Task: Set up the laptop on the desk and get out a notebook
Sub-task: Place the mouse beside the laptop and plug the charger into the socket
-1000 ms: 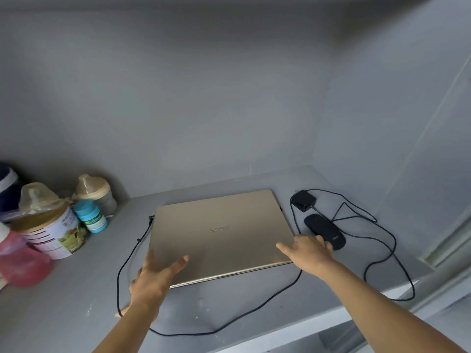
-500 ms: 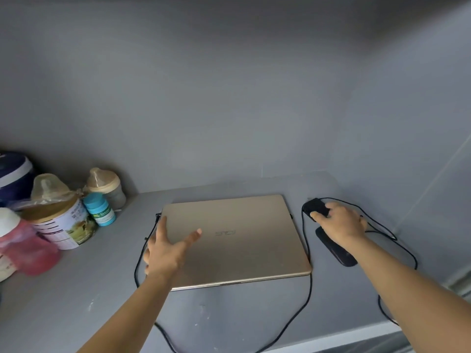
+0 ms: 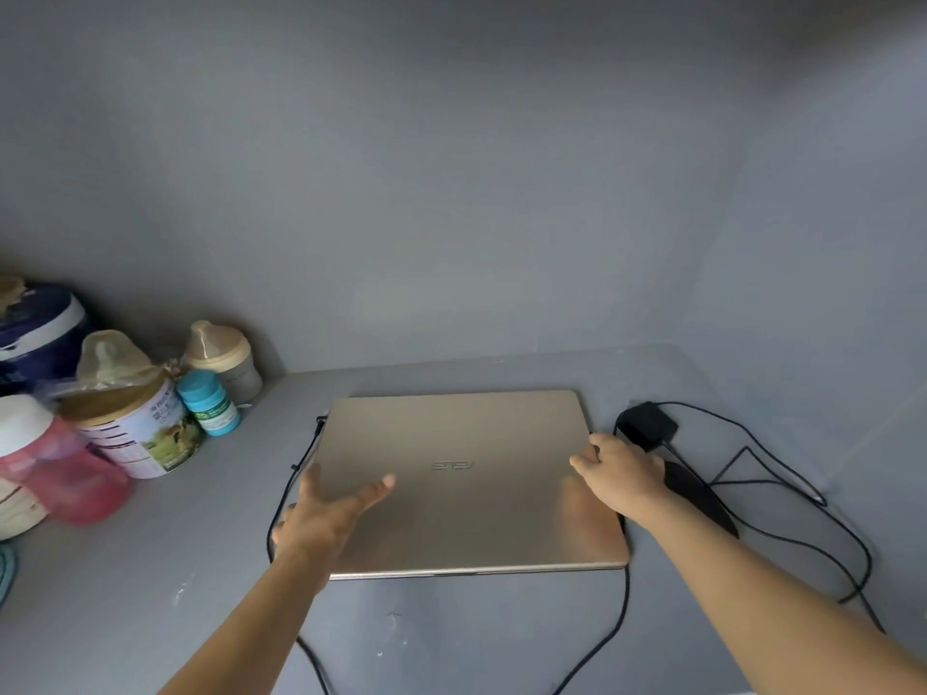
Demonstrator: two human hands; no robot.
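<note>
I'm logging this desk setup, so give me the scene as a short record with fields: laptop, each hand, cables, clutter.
laptop: gold laptop, lid closed, flat on the grey desk
left hand: fingers spread at the laptop's left edge
right hand: fingers curled over the laptop's right edge
cables: black cable loops right of the laptop; charger brick behind the right hand
clutter: formula tin, pink bottle, blue bottle at left
notebook: none in view

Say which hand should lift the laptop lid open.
Probably the right hand: its fingers curl at the closed laptop lid's right edge. The left hand lies flat on the lid, fingers spread, steadying it.
</note>
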